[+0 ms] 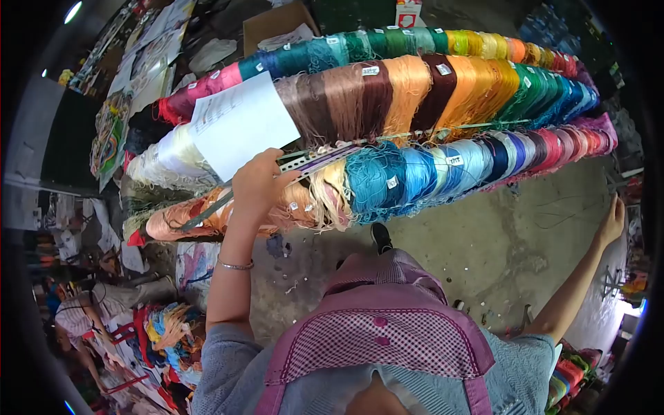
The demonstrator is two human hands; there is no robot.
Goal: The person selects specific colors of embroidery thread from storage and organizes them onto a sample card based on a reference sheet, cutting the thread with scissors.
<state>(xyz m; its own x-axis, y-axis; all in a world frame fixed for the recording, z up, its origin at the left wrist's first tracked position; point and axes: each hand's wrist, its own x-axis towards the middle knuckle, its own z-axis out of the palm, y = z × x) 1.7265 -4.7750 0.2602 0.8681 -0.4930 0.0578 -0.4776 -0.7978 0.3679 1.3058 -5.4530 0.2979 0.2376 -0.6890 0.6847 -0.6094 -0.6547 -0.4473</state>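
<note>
My left hand [259, 183] is closed around a perforated strip [297, 164] with a row of holes, by the front row of thread skeins. Purple and pale strands lie along the strip's right part. Just above that hand, a white printed sheet [245, 124] rests over the skeins. My right hand [611, 223] is stretched far out to the right with its fingers pinched together. Thin dark strands [564, 209] show to its left, but what the fingers hold is too small to make out.
Labelled skeins hang in three rows: green and yellow ones [373, 45] at the back, brown and orange ones [408, 90] between, blue ones [408, 176] in front. A cardboard box [280, 24] stands behind. Another person [79, 318] is at lower left, near piled thread [173, 328].
</note>
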